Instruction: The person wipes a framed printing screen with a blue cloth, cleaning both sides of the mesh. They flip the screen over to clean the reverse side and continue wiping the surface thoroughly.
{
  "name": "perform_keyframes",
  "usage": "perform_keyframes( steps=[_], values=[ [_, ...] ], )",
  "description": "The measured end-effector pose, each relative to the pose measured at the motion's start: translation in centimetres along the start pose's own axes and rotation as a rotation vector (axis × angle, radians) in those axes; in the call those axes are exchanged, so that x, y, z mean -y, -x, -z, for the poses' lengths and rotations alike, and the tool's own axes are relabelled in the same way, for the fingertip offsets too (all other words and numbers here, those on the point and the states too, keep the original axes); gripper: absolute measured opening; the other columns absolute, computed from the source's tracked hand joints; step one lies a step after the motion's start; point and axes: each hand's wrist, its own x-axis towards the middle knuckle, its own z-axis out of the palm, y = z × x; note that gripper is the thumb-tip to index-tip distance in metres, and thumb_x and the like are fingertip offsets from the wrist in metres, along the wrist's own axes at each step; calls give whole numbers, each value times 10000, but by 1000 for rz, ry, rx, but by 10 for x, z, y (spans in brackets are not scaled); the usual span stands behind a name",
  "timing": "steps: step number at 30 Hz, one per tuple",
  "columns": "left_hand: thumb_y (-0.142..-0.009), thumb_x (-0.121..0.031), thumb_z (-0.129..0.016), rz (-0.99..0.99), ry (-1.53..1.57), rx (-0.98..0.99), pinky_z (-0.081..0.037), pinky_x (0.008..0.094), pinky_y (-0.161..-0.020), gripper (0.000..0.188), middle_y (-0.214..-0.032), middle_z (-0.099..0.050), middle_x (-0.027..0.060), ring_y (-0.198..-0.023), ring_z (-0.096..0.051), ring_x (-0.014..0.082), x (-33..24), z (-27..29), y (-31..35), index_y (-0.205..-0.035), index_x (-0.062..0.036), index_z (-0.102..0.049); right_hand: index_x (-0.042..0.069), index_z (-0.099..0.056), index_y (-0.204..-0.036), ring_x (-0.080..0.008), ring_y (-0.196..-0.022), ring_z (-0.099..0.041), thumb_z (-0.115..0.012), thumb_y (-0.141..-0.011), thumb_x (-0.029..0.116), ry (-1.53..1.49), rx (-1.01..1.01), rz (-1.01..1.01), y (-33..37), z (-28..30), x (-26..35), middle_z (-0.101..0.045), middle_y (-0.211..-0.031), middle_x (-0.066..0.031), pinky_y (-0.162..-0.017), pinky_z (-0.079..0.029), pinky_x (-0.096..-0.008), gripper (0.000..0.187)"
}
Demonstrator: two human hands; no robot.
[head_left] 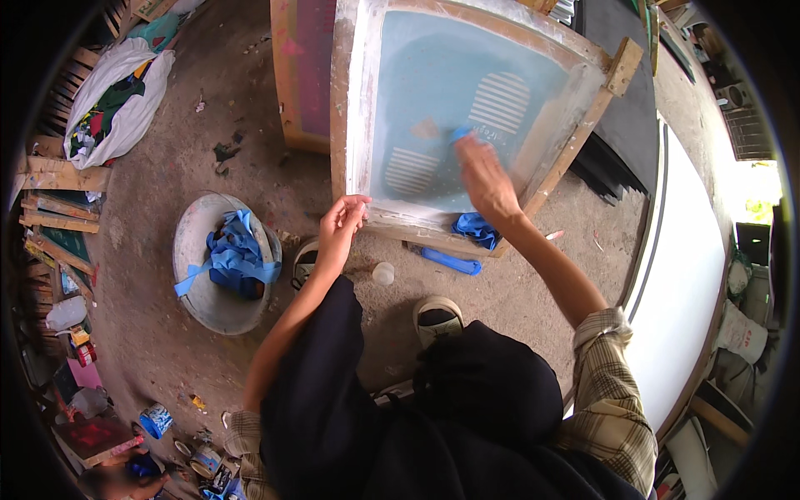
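A silk-screen printing frame [354,125] leans in front of me, its pale blue mesh [442,50] bearing two striped rounded shapes and small lettering. My left hand [342,220] grips the frame's lower left corner, fingers closed on the edge. Over the middle of the mesh, my right hand [487,179] is smeared by motion. A piece of blue cloth [461,133] shows at its fingertips, pressed on the mesh. Another crumpled blue cloth [476,230] lies on the frame's lower edge, below my right wrist.
A bucket [190,287] with blue strips of cloth stands at left. Near my feet are a blue bar-shaped thing [450,262] and a small translucent cup [383,273]. Another frame [292,100] stands behind. Black sheets [621,133] and a white board [687,250] lie at right.
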Motion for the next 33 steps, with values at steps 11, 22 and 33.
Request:
perform_keyframes(
  steps=[11,22,33],
  values=[
    [-942,-148,-539,-9,13,-29,-375,171,-610,161,-879,-594,-6,-701,-449,27,3,8,-3,-1017,-29,-617,50,-340,-1401,-180,-1381,-260,-515,-886,68,169,73,184,0,13,-23,-316,-1476,-83,-1155,-191,-405,545],
    [-939,-151,-544,-15,21,-15,-375,176,-604,163,-862,-590,-11,-695,-450,28,7,9,-6,-1014,-25,-616,51,-339,-1400,-192,-1381,-262,-453,-878,39,114,24,-80,20,15,-2,-348,-1452,-78,-1154,-185,-437,534],
    [-934,-180,-558,-36,-10,-9,-328,156,-534,157,-771,-536,-51,-667,-428,14,11,4,-4,-1024,-68,-622,11,-294,-1414,-240,-1320,-337,-483,-847,35,136,25,38,21,12,-1,-343,-1387,-123,-1120,-269,-423,598]
  ],
)
